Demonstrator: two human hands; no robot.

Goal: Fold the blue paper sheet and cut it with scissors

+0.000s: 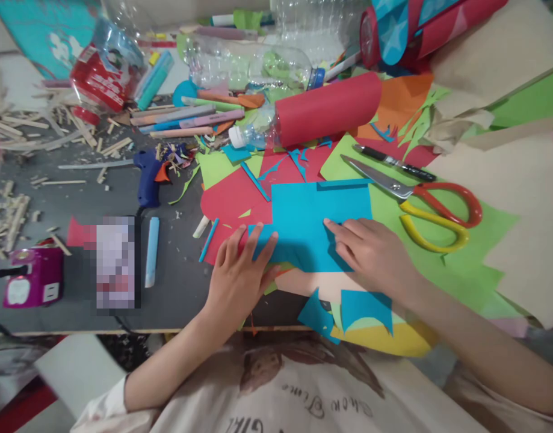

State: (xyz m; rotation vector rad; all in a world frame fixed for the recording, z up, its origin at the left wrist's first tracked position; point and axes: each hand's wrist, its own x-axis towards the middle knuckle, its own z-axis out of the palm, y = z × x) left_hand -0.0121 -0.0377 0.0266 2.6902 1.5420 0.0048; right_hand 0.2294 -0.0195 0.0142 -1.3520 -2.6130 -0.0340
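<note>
A blue sheet of paper [312, 219] lies flat on the table's near edge, over red and green sheets. My left hand [240, 273] rests on its lower left corner with fingers stretched out and spread. My right hand [370, 252] presses flat on the sheet's right part, index finger pointing left along it. Neither hand grips anything.
Scissors with red and yellow handles [420, 201] and a black pen [396, 162] lie right of the sheet. A red paper roll [328, 108], plastic bottles [249, 66], a blue glue gun [150, 174], a glue stick [152, 249], wooden sticks [14, 210] and paper scraps crowd the table.
</note>
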